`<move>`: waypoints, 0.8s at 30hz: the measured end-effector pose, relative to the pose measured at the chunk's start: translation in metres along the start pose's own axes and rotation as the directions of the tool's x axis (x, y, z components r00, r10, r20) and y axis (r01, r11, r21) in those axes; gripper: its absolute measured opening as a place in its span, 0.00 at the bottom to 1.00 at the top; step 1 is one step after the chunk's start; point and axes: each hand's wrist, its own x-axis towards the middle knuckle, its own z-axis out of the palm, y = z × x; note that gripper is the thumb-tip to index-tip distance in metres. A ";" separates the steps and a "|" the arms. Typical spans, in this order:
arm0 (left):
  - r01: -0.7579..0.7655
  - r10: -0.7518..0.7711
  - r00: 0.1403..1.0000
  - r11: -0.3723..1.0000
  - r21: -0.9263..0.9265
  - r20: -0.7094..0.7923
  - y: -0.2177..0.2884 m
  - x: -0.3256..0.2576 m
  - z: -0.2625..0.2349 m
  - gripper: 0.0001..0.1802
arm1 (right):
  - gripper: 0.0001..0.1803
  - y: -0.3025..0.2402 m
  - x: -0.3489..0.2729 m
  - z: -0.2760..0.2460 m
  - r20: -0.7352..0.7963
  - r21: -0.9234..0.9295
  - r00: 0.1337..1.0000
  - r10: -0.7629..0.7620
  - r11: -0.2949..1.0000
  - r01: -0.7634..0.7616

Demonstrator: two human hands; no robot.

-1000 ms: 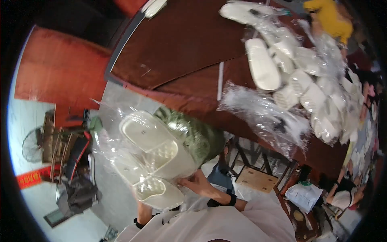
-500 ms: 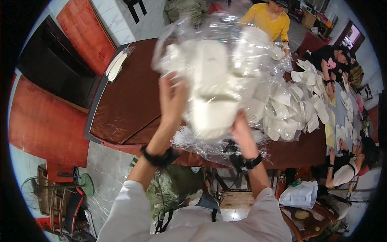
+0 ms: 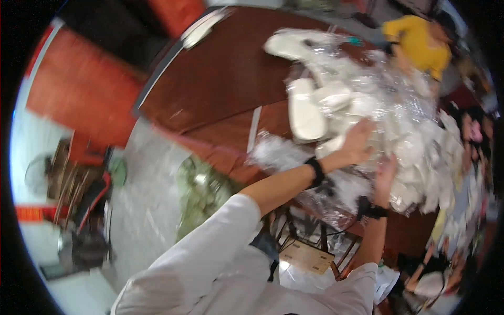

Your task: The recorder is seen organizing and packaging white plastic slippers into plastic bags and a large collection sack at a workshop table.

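Note:
White slippers (image 3: 307, 114) in clear plastic bags lie heaped on the brown-covered table (image 3: 220, 79). My left hand (image 3: 358, 143) reaches over the near side of the heap, its fingers apart and nothing seen in them. Close by on its right, my right hand (image 3: 386, 172) is at the near edge of the bagged slippers. Motion smears its fingers, so whether it grips anything is unclear. Below my left hand, a bunch of clear plastic bags (image 3: 281, 152) lies along the table's near edge.
One white pair of slippers (image 3: 202, 29) lies at the table's far left corner. A person in yellow (image 3: 420, 44) stands beyond the heap. More people sit at the right, by further slippers. A wooden stool (image 3: 306, 256) and a greenish sack (image 3: 207, 191) stand below the near edge.
The bagged slippers I held up between both hands are no longer raised. Both hands have moved right to the heap, and my view has swung round to the right.

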 end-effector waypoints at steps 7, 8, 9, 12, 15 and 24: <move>0.210 -0.189 0.978 0.891 -0.403 0.090 0.040 -0.130 -0.107 0.16 | 0.31 -0.083 -0.019 0.046 -0.478 0.433 0.757 0.446 0.869 -0.239; 0.224 -0.203 0.975 0.884 -0.411 0.096 0.032 -0.167 -0.130 0.14 | 0.30 -0.112 -0.039 0.068 -0.555 0.359 0.725 0.409 0.903 -0.235; 0.299 -0.282 0.954 0.876 -0.379 0.100 0.027 -0.202 -0.152 0.13 | 0.27 -0.113 -0.057 0.074 -0.597 0.268 0.739 0.313 0.946 -0.184; 0.693 -0.682 0.714 0.660 -0.289 0.155 0.000 -0.316 -0.211 0.10 | 0.19 -0.108 -0.126 0.108 -0.503 0.010 0.860 0.088 0.995 -0.096; 0.829 -0.829 0.559 0.558 0.026 0.003 -0.041 -0.437 -0.254 0.12 | 0.12 -0.113 -0.203 0.169 0.027 -0.026 0.999 0.043 0.999 -0.042; 0.763 -0.926 0.360 0.363 0.535 0.115 -0.175 -0.609 -0.287 0.13 | 0.07 -0.091 -0.357 0.436 0.934 0.044 0.332 -0.135 0.963 0.267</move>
